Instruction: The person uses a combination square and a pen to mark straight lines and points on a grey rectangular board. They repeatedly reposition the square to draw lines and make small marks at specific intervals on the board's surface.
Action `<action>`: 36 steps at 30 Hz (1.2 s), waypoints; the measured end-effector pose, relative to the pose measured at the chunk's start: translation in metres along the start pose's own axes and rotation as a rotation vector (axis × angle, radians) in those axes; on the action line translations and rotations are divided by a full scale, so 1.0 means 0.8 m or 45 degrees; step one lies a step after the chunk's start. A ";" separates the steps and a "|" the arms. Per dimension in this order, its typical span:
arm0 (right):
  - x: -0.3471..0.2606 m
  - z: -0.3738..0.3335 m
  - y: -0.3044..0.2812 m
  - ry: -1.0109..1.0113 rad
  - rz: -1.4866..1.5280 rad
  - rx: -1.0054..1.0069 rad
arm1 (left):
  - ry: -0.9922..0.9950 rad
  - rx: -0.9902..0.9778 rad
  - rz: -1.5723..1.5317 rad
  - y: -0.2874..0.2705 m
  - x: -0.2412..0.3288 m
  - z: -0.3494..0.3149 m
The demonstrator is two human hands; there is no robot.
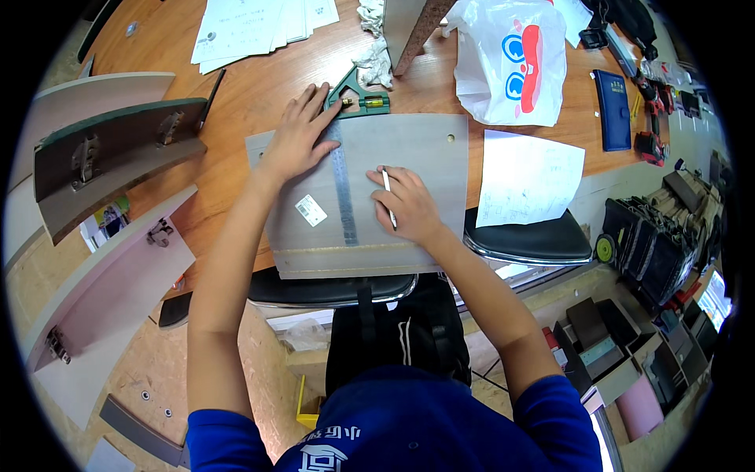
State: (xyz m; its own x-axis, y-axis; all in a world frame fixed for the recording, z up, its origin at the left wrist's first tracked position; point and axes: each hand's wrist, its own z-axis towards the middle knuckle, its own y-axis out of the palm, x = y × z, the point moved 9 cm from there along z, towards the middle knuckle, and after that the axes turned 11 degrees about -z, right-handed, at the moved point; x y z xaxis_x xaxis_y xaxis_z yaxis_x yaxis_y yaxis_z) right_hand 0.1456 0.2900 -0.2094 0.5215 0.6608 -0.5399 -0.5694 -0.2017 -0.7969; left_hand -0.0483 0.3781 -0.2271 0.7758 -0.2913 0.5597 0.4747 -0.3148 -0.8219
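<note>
A grey panel (409,157) lies on the wooden table's near edge, with a white label (311,210) and a small round hole near its far right corner. Across it runs the steel blade (343,193) of a combination square, whose green head (368,102) sits at the panel's far edge. My left hand (297,134) lies spread over the panel's far left part, thumb at the blade and a fingertip by the green head. Closed around a slim white pen (388,197), my right hand (410,206) rests on the panel right of the blade; the pen's tip contact is unclear.
Curved panels with hinges (86,161) stand at the left. Beyond the square are crumpled rags (373,63) and an upright board (413,39). A white plastic bag (487,71), a paper sheet (531,177) and a blue notebook (613,110) lie to the right.
</note>
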 end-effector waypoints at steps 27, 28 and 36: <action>0.000 0.001 -0.001 0.021 0.013 -0.005 | 0.001 0.015 -0.326 -0.002 -0.011 -0.003; -0.001 0.002 -0.001 0.021 0.009 -0.005 | 0.007 0.019 -0.312 -0.003 -0.010 -0.003; 0.000 0.003 -0.002 0.024 0.007 -0.004 | 0.007 0.022 -0.275 -0.001 -0.007 -0.001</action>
State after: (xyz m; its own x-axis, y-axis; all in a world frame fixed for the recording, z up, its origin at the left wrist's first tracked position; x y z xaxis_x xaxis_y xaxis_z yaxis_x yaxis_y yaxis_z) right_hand 0.1450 0.2916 -0.2074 0.5303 0.6461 -0.5490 -0.5704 -0.2072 -0.7948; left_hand -0.0533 0.3789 -0.2294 0.6530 -0.2235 0.7237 0.6370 -0.3548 -0.6843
